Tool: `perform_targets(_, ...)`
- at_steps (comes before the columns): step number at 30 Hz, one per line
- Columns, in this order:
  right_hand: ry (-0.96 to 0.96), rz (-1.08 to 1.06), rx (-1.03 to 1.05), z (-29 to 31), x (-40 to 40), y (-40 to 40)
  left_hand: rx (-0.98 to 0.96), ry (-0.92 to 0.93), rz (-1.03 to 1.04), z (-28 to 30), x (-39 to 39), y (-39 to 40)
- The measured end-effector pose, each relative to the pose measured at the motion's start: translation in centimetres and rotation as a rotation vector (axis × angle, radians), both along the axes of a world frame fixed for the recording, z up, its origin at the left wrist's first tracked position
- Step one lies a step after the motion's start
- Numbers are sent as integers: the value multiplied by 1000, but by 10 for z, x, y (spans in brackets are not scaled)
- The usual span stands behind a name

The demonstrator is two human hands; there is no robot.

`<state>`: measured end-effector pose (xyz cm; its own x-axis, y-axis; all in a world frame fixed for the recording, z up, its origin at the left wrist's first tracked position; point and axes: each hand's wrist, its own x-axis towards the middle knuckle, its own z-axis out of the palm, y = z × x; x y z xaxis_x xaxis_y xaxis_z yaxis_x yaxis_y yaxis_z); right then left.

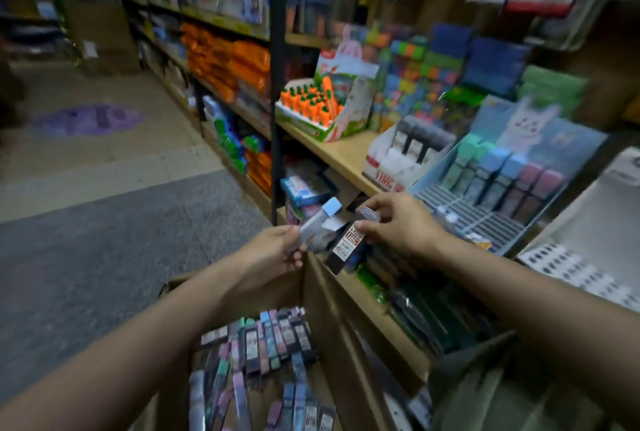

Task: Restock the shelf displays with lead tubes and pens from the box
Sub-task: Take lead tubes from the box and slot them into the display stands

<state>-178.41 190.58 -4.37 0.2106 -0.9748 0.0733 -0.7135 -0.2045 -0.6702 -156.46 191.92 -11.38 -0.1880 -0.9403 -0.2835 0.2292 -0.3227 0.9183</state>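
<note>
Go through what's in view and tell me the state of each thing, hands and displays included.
left hand: grips a blue-capped lead tube, tilted.
right hand: pinches a dark lead tube, label facing up.
cardboard box: open, many tubes lying loose inside.
blue rabbit display: partly stocked, back rows filled, front slots empty.
carrot pen display: nearly full, pens upright.
white tray: holes empty.

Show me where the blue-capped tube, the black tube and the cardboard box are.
blue-capped tube (320,219): head view, on its clear body.
black tube (346,245): head view, on its white label.
cardboard box (320,292): head view, on its right wall.
</note>
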Motion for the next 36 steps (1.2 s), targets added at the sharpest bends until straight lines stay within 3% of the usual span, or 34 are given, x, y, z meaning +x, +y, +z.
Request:
perform_targets(6, 53, -89, -97, 50, -38, 7, 50, 355, -99, 23, -33, -9)
perform_targets(11, 133, -173, -204, 96, -68, 0, 60, 454, -179, 36, -54, -28)
perform_targets(17, 133, -353, -419, 132, -92, -33, 52, 398, -222, 30, -52, -47)
perform_targets(23, 243, -440, -532, 121, -83, -73, -72, 220, -154, 37, -54, -55)
perform_targets(30, 474, -341, -523, 103, -68, -92, -132, 141, -179, 36, -49, -69)
perform_targets(36, 521, -340, -501, 103, -65, -102, -137, 144, -152, 29, -46, -81)
